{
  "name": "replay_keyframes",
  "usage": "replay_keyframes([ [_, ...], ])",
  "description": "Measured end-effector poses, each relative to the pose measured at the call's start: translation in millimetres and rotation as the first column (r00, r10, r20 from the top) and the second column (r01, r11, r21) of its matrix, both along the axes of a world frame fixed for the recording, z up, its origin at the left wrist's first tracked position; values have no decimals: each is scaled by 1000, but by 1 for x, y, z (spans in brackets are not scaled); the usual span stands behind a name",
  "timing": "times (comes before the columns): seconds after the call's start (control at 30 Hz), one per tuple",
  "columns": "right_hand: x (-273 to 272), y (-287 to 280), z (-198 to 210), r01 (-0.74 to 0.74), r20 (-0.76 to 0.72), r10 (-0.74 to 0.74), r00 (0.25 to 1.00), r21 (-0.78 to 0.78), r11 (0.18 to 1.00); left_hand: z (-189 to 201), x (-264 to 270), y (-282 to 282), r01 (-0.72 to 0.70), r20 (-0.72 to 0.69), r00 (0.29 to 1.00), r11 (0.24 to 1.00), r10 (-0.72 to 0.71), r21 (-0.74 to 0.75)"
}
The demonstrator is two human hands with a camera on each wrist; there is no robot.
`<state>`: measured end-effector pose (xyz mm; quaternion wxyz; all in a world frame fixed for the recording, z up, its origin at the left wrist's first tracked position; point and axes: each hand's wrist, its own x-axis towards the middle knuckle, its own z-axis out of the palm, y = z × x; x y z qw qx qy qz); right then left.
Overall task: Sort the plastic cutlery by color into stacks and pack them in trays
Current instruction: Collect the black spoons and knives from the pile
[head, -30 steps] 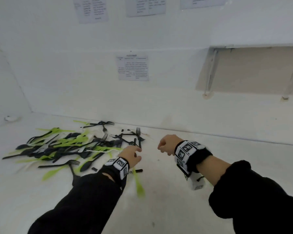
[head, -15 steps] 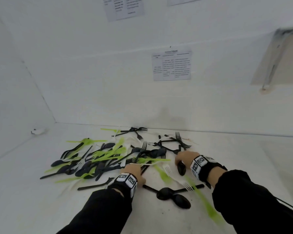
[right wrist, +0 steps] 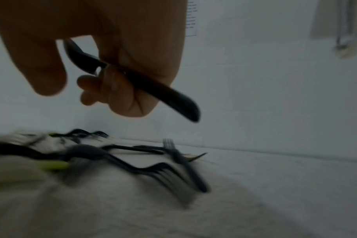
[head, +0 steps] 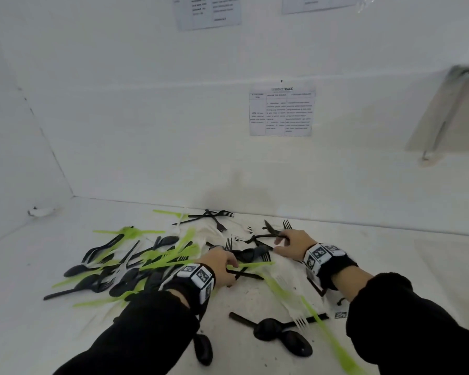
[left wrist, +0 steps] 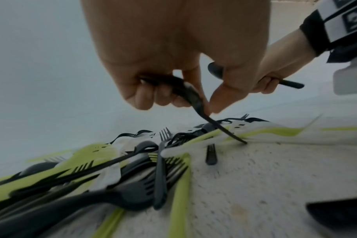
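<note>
The mixed pile of black, green and white cutlery [head: 136, 263] lies unsorted on the tabletop [head: 390, 253]; since a second ago both hands have dropped in, the left hand [head: 220, 269] gripping a black piece [left wrist: 190, 98], the right hand [head: 293, 243] another [right wrist: 153, 87], starting the black stack

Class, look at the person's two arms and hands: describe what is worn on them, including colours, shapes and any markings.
Both arms wear black long sleeves. Each wrist carries a black band with white blocks printed with black square code markers: left wristband, right wristband. A thin black cable hangs below the right wrist. The hands are bare.
</note>
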<state>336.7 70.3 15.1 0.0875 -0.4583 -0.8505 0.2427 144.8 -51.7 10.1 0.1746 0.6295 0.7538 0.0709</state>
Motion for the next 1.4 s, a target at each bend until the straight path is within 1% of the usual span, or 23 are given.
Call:
replay_keyframes([
  [0.1, -26, -19, 6, -183, -124, 171, 977, -91, 979, 5, -1, 2, 23, 82, 996, 991, -34, 131],
  [0.13, -33, -26, 6, -242, -100, 233, 967, -94, 966, 6, -1, 3, -8, 132, 991, 980, -18, 197],
  [0.17, -39, -31, 5, -291, -60, 287, 956, -76, 954, 6, -1, 5, -68, 227, 974, 964, 8, 256],
  [0.2, -44, -36, 3, -317, -19, 316, 948, -47, 947, 7, -1, 6, -150, 362, 931, 942, 32, 302],
  [0.23, -49, -39, 0, -326, -12, 326, 945, -17, 945, 7, -2, 9, -239, 504, 862, 916, 48, 321],
  [0.3, -53, -43, -3, -263, -129, 261, 957, 2, 965, 8, -3, 13, -400, 727, 684, 863, 57, 309],
  [0.37, -56, -47, -2, -155, -258, 137, 956, -50, 987, 10, -1, 17, -507, 879, 475, 828, 39, 238],
  [0.4, -58, -47, -2, -126, -291, 92, 952, -98, 987, 10, -1, 19, -533, 914, 406, 819, 26, 214],
  [0.5, -68, -53, 3, -127, -365, 22, 931, -268, 955, 9, -5, 24, -534, 929, 371, 820, 8, 206],
  [0.6, -82, -62, 12, -111, -440, -67, 896, -367, 924, 11, -8, 22, -524, 974, 213, 850, 76, 48],
  [0.63, -86, -65, 15, -108, -457, -93, 884, -394, 913, 9, -9, 22, -509, 977, 181, 861, 115, -7],
  [0.73, -103, -73, 20, -109, -483, -142, 864, -456, 883, -2, -8, 20, -470, 961, 211, 881, 181, -63],
  [0.8, -114, -77, 21, -28, -416, -127, 901, -347, 938, -5, -9, 20, -473, 967, 197, 880, 159, -48],
  [0.87, -122, -81, 19, 45, -329, -96, 939, -159, 986, -4, -14, 20, -530, 969, 178, 847, 170, -51],
  [0.9, -126, -84, 18, 65, -302, -96, 949, -109, 992, -4, -17, 20, -567, 967, 181, 822, 178, -45],
  [0.97, -131, -89, 15, 100, -317, -116, 941, -67, 993, -4, -28, 23, -642, 945, 248, 767, 214, -5],
  [1.03, -133, -94, 16, 107, -311, -119, 943, -53, 993, -2, -37, 23, -675, 925, 275, 738, 262, -9],
  [1.13, -138, -96, 13, 92, -297, -101, 949, -43, 995, 2, -46, 20, -629, 917, 220, 767, 332, -127],
  [1.17, -141, -98, 13, 95, -318, -106, 942, -50, 994, 1, -47, 19, -615, 913, 252, 782, 321, -105],
  [1.23, -148, -98, 9, 104, -351, -116, 929, -55, 993, -2, -49, 21, -553, 880, 351, 829, 319, -80],
  [1.27, -151, -98, 6, 115, -343, -129, 930, -60, 992, -6, -51, 24, -549, 854, 402, 833, 330, -63],
  [1.33, -154, -98, 2, 165, -329, -183, 926, -82, 983, -7, -51, 24, -562, 818, 449, 825, 360, -55],
  [1.4, -155, -97, -1, 240, -386, -273, 881, -131, 962, -6, -51, 25, -562, 795, 478, 826, 373, -50],
])
